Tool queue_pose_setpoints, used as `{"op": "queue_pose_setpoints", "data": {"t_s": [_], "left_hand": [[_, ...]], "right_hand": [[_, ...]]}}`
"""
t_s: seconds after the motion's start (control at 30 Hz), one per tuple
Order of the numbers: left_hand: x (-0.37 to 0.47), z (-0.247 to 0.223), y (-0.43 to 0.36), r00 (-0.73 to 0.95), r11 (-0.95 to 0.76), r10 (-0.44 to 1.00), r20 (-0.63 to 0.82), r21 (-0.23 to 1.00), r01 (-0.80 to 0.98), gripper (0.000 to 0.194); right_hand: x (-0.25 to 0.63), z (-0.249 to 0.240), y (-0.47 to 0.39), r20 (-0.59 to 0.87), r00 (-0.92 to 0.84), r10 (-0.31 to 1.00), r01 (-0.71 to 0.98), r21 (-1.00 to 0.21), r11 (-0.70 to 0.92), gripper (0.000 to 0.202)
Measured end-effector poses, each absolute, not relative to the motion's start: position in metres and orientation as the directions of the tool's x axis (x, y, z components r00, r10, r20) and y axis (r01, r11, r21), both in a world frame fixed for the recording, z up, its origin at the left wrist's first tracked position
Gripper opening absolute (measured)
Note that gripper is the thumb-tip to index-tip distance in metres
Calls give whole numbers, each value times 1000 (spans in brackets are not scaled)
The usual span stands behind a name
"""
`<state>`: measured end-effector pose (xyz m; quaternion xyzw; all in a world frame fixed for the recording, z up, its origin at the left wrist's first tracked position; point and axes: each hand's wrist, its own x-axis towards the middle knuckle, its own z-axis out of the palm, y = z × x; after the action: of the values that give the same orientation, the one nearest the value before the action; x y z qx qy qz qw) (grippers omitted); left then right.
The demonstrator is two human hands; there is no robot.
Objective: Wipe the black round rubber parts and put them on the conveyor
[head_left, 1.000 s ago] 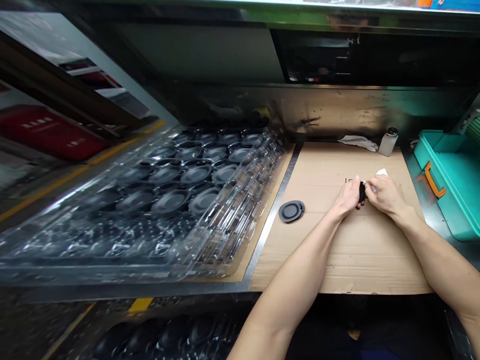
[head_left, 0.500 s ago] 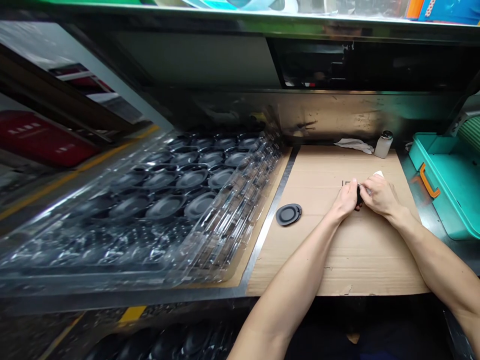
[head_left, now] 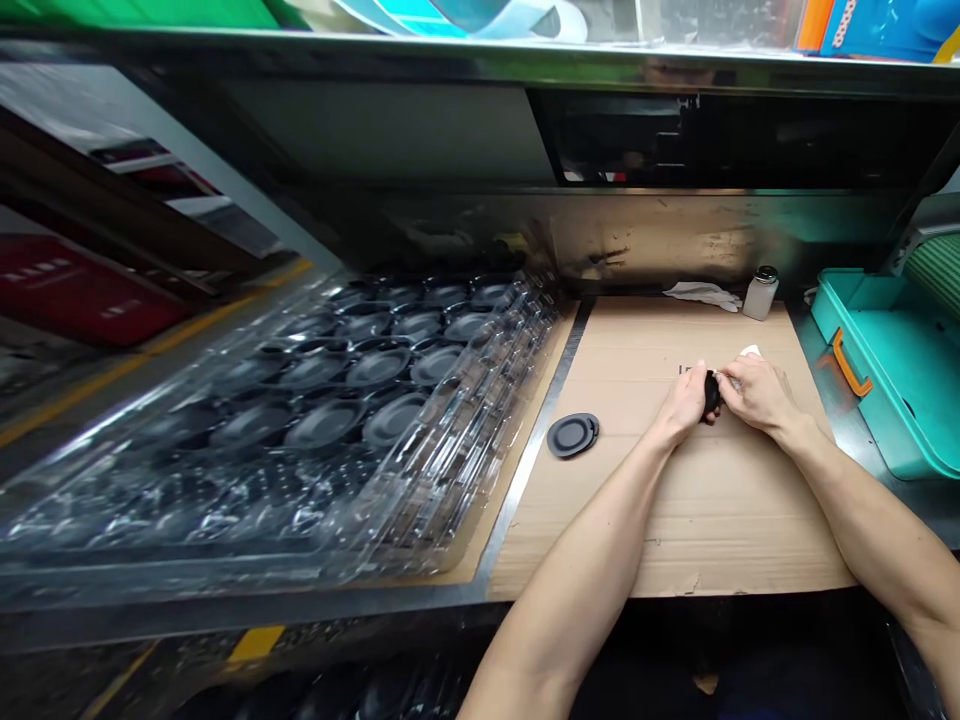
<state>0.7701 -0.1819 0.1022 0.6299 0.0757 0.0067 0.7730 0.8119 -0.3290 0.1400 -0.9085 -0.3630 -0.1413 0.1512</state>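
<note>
Over the cardboard sheet (head_left: 600, 530), my left hand (head_left: 684, 400) grips a small black round plastic part (head_left: 710, 398), tilted up on edge and partly covered by the fingers. My right hand (head_left: 757, 390) is closed in a pinch at the part's upper right edge. A white scrap (head_left: 750, 351), cloth or paper, pokes out behind the right knuckles; most of it is hidden in that hand. To the left, a dark grey oval disc part (head_left: 572, 436) with a small tab lies flat on the cardboard, apart from both hands.
Clear plastic trays (head_left: 450, 500) stacked at left carry several rows of black round parts (head_left: 322, 425). A capped bottle (head_left: 760, 293) and a crumpled white cloth (head_left: 703, 294) stand at the back. A teal bin (head_left: 900, 440) with an orange handle (head_left: 852, 363) is at right.
The black part has turned so more of its face shows between my hands. Both hands keep their hold. The whole view has shifted slightly with the head.
</note>
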Motion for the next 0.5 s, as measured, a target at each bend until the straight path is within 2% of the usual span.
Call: {"op": "queue_pose_setpoints", "data": {"t_s": [0.07,0.17,0.23,0.3,0.4,0.5], "left_hand": [[770,110,-175,973,433,78,-217,887,163,53],[770,123,-157,951,735,-55,-305,632,246,54],[768,129,-147,944,833,-125,-305,485,267,53],[768,132,-142,941,877,-145,-306,400,265,51],[768,130,-141,943,880,-117,-311,407,243,49],[768,127,-145,959,833,-59,-278,515,201,46]], "right_hand": [[815,141,-332,397,717,573,674,-190,-713,31],[824,142,-341,447,784,432,565,-225,-794,34],[832,141,-348,440,836,327,459,-233,-857,33],[840,140,-356,390,884,257,357,-210,-910,32],[846,135,-363,316,916,246,294,-115,-949,33],[842,131,-362,379,868,320,358,-34,-933,35]]}}
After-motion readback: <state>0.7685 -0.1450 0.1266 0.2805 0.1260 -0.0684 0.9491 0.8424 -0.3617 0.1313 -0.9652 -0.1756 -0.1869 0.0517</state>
